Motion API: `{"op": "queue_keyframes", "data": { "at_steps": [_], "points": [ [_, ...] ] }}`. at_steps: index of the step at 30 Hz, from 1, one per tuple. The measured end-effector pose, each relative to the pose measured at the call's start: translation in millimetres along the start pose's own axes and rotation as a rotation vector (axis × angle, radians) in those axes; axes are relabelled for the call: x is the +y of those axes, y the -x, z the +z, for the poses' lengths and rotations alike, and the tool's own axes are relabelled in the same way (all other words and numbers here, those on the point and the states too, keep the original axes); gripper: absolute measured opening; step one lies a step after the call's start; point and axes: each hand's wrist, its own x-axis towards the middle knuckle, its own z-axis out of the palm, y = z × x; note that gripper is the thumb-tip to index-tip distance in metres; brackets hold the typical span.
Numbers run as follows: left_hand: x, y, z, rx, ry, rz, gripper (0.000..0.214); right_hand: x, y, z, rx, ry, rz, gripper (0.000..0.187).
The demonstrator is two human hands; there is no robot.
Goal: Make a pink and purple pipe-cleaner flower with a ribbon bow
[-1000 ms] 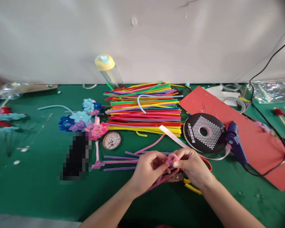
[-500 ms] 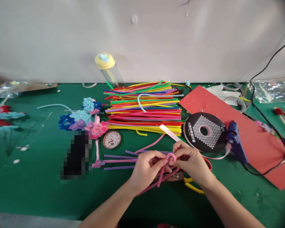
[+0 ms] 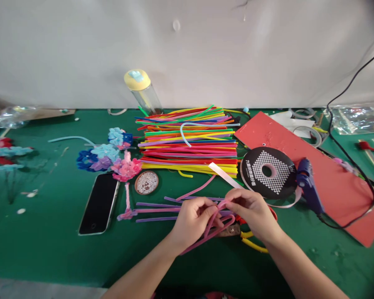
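A pink pipe cleaner [image 3: 209, 227] is bent into loops between my two hands. My left hand [image 3: 193, 220] is closed, pinching it between thumb and fingertips. On the other side my right hand [image 3: 252, 211] pinches the same piece near its upper bend. Under and behind the hands lie purple pipe cleaners [image 3: 157, 204] and a loose pink pipe cleaner [image 3: 198, 190]. Pliers with yellow handles [image 3: 255, 246] rest beneath my right hand, their head partly covered. A thick bundle of coloured pipe cleaners [image 3: 190, 149] lies just beyond.
At left are a phone [image 3: 99, 205], a small round dish [image 3: 146, 182] and fuzzy flowers [image 3: 106, 153]. A ribbon spool [image 3: 257, 172], a blue glue gun [image 3: 310, 187] with a black cord and a red board [image 3: 345, 199] occupy the right. A yellow-lidded bottle [image 3: 143, 93] stands behind.
The small round curl at my fingertips has become a flatter bend, with a longer loop hanging below. My right fingers have shifted slightly; my left hand stays almost in place.
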Motion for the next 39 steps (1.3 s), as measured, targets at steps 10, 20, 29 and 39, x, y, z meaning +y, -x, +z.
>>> {"op": "queue_keyframes", "data": {
  "at_steps": [10,20,29,39],
  "points": [
    [-4,2,-1.5,0.035,-0.281,0.201,0.018,0,2,-1,-0.042,0.086,-0.091,0.009],
    [-19,2,-10.4,0.287,-1.238,1.168,0.019,0,4,10,-0.087,0.105,0.129,0.018],
    [-19,1,-3.2,0.293,-0.997,0.923,0.016,4,5,6,-0.033,0.415,-0.059,0.008],
    [0,3,-1.8,-0.051,-0.06,0.021,0.026,5,8,6,-0.081,0.555,-0.528,0.019]
  ]
}}
